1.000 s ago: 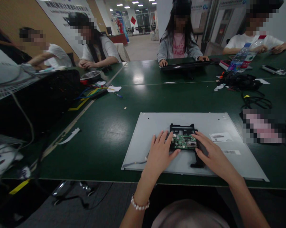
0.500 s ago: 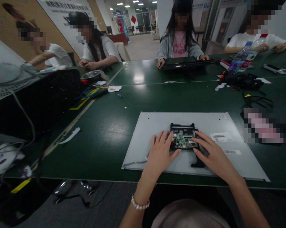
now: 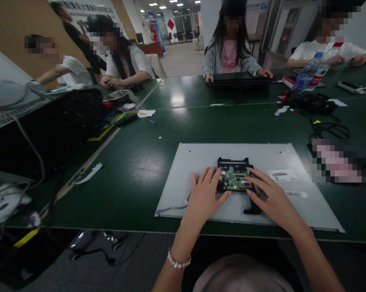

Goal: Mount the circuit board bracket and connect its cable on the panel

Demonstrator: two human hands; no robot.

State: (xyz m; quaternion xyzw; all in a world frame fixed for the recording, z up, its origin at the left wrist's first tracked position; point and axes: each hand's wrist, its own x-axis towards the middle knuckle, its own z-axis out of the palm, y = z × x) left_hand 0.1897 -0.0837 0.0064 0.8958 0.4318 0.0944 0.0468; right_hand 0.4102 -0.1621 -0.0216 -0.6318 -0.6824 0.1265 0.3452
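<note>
— Item one?
— Circuit board (image 3: 235,181), green, set on black bracket (image 3: 233,162), atop grey panel (image 3: 197,157) on the bench (image 3: 149,125).
— Hands?
— Two: left hand (image 3: 204,194) at board's left side, right hand (image 3: 270,196) at its right; fingers (image 3: 215,178) of both spread apart.

Both forearms (image 3: 183,239) stretched forward, angled inward. Left hand (image 3: 203,194) held palm-down, fingers slightly spread; right hand (image 3: 270,195) likewise, fingers loosely bent. Thumbs (image 3: 223,197) pointed toward each other.
</note>
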